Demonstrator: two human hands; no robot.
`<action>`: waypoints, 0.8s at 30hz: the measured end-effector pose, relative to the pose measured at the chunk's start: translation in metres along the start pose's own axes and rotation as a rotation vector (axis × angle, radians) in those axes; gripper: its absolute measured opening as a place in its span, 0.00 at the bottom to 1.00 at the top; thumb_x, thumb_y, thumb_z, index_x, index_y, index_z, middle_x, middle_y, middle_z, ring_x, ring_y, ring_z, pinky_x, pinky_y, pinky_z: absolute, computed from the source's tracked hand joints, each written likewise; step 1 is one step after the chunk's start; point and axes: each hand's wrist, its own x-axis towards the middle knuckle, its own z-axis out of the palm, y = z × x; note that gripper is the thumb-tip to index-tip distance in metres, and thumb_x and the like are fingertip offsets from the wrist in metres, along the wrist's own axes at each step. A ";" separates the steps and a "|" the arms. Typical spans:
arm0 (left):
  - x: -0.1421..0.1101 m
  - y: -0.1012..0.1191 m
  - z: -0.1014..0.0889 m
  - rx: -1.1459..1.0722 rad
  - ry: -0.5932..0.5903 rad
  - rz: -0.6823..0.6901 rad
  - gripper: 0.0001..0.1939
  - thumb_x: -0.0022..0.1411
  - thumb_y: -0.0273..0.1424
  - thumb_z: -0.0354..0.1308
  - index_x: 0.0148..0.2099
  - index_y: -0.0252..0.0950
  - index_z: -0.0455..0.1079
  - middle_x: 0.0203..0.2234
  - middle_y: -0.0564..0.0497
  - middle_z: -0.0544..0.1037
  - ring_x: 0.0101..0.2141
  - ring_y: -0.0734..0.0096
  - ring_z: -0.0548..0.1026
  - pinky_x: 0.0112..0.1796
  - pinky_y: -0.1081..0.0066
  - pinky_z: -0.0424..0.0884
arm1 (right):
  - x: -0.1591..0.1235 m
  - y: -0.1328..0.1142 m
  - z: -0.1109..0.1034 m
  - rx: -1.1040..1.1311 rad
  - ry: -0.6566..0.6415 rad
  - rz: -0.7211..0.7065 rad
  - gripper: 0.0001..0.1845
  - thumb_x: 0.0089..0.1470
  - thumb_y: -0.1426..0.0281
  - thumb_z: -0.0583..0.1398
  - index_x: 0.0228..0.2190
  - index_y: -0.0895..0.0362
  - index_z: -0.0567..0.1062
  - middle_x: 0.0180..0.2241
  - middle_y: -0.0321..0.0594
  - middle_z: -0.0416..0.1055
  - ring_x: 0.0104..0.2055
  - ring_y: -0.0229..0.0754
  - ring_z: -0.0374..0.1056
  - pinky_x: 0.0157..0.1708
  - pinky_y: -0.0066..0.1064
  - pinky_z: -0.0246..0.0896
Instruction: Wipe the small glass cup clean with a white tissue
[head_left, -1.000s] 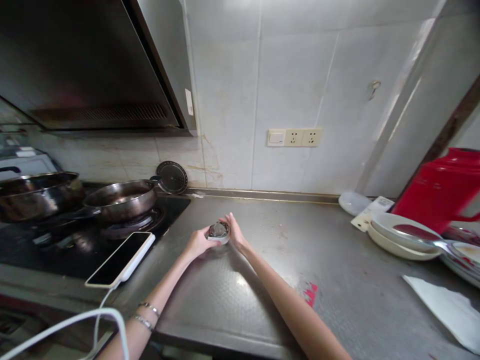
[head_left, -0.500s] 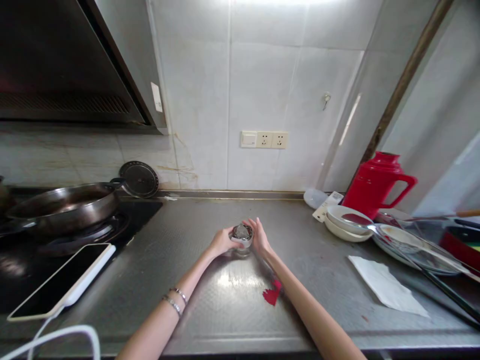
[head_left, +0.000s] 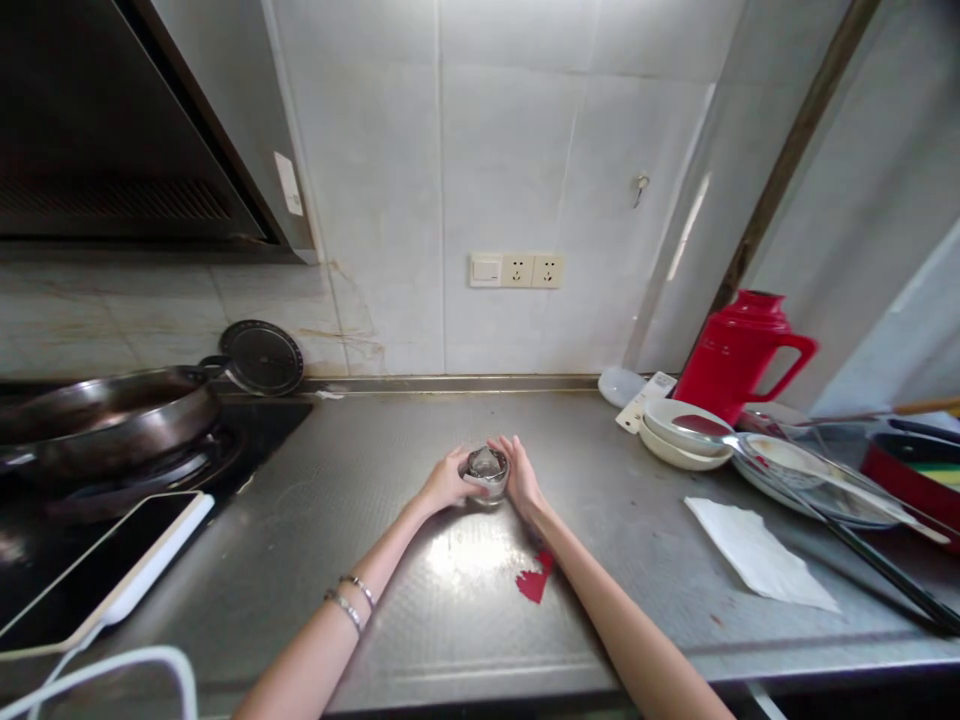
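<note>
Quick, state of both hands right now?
Left hand: closed, holding the side of a small glass container.
Right hand: open, fingers extended along the container's other side.

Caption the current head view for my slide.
Left hand and right hand around a small clear container at a metal counter, red thermos at right.

You get white glare on the grey metal worktop (head_left: 375,430), brightness atop the pale grey tiled wall (head_left: 517,160), dimness across the black sloping range hood (head_left: 112,130), and wide-angle stretching towards the edges.
</note>
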 end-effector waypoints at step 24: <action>0.000 -0.010 0.002 -0.006 -0.031 0.026 0.40 0.35 0.36 0.73 0.54 0.38 0.70 0.53 0.43 0.71 0.63 0.55 0.51 0.58 0.60 0.54 | 0.006 0.012 -0.008 -0.161 -0.045 -0.041 0.38 0.48 0.41 0.52 0.44 0.59 0.76 0.48 0.46 0.73 0.55 0.51 0.64 0.57 0.40 0.52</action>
